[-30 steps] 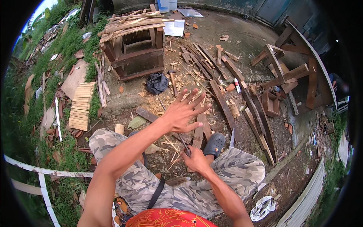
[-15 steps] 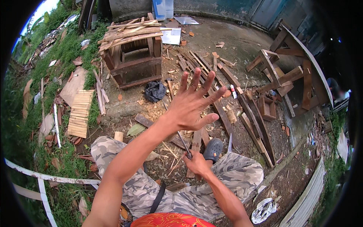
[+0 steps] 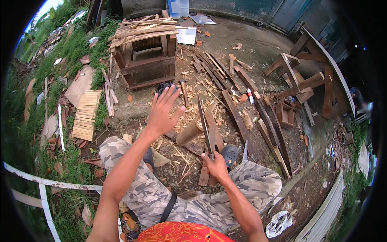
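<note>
My right hand [image 3: 215, 164] grips the handle of a long-bladed machete [image 3: 204, 125], its blade pointing away from me and upward. Beside the blade stands a thick, pale piece of bamboo [image 3: 190, 131], slightly tilted among wood shavings [image 3: 189, 111]. My left hand [image 3: 164, 111] is raised in the air with its fingers stretched out, holding nothing. Behind its fingertips a black plastic bag [image 3: 163, 87] is partly hidden. A hammer [image 3: 184, 92] with a wooden handle lies just right of the bag.
A wooden frame [image 3: 149, 71] topped with loose strips stands at the far left. Dark planks [image 3: 237, 117] lie on the ground to the right, near a small wooden box [image 3: 285, 115] and a saw blade [image 3: 245, 151]. A slatted bamboo panel [image 3: 87, 115] rests on the grass at left.
My left hand has moved left and lower, uncovering the bamboo piece and shavings. In my right hand the machete has swung to point straight ahead, and that hand has shifted slightly right.
</note>
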### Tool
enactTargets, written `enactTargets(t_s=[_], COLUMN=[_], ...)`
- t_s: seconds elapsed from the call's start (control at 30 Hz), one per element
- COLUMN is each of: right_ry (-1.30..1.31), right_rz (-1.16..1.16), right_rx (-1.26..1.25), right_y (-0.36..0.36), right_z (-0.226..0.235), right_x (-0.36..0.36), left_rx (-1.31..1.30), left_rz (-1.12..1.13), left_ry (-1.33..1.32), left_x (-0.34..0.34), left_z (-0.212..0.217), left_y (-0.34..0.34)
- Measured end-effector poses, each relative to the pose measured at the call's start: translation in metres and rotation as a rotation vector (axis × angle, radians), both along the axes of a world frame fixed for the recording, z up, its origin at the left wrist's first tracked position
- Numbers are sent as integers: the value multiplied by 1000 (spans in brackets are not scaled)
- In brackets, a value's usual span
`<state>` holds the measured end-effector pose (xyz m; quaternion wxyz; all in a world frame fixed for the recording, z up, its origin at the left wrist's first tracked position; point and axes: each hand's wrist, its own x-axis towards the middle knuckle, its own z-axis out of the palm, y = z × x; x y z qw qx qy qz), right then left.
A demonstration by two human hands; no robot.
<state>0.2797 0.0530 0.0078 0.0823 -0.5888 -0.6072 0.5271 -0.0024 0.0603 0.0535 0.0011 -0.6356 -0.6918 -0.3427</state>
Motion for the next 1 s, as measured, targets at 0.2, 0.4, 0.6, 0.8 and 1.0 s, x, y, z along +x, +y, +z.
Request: enactTargets(t_s=[0.2,0.4,0.6,0.8,1.0], right_ry=[-110,-146,-158,-75,49], right_rz=[164,246,175,96,71], right_rx=[203,249,292,214,6], right_y=[-2,0,2,-4,-21], right_z=[92,90,-46,-48,-66], right_x=[-8,-25,-80,-70,-72], left_rx=[238,227,-336,-455,-465], left_rz=[262,343,398,251,225], left_ry=[-782,-840,-681,-539,-456], left_x=[-47,-62,-45,-5,4], left_z=[11,19,-7,-45,-64], left_y=[-16,-28,-25,-16,-10])
